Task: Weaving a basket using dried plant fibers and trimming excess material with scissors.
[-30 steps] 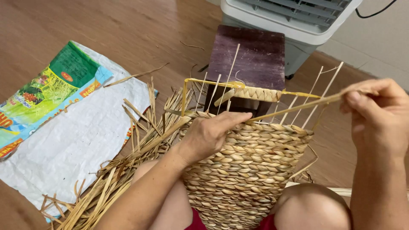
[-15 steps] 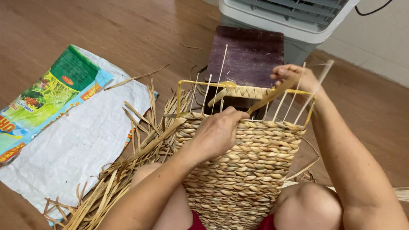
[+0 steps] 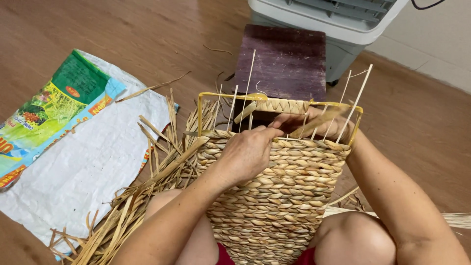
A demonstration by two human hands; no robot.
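Observation:
A half-woven straw basket [image 3: 277,196] on a yellow wire frame [image 3: 200,115] rests between my knees. My left hand [image 3: 248,152] lies on the near woven rim, fingers curled against the top row. My right hand [image 3: 314,125] reaches inside the basket behind the thin upright ribs [image 3: 355,103] and pinches a flat straw strand [image 3: 316,122] near the top of the weave. A woven strip [image 3: 282,105] runs along the far top wire.
A pile of loose dried straw strands [image 3: 147,191] lies to the left on a white printed plastic sack [image 3: 73,152]. A dark purple wooden stool [image 3: 284,61] stands beyond the basket, with a grey and white fan unit [image 3: 333,19] behind it. Wooden floor all around.
My right hand, out to the right pulling a strand taut, has swung in and down behind the ribs. My left hand has stayed on the rim.

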